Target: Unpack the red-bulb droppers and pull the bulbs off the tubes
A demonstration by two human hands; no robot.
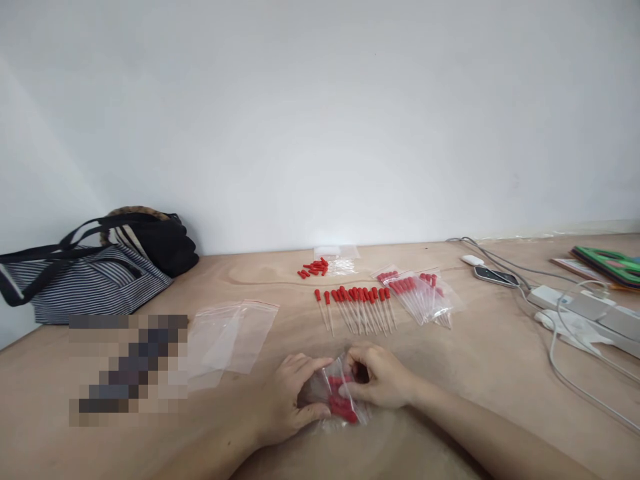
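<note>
Both of my hands hold one small clear plastic bag (341, 395) with red-capped droppers inside, low on the wooden table. My left hand (286, 399) grips the bag's left side, fingers curled. Pinching its top right edge is my right hand (379, 376). Beyond them lies a row of loose glass droppers with red bulbs (356, 308). To its right sit filled clear bags of droppers (423, 293). Farther back is a small pile of loose red rubber bulbs (314, 268).
Empty clear zip bags (231, 339) lie left of my hands. A striped tote bag (85, 277) with black handles stands at the far left against the wall. At the right are a phone (496, 275), a white power strip (580, 303), cables and coloured folders (611, 263).
</note>
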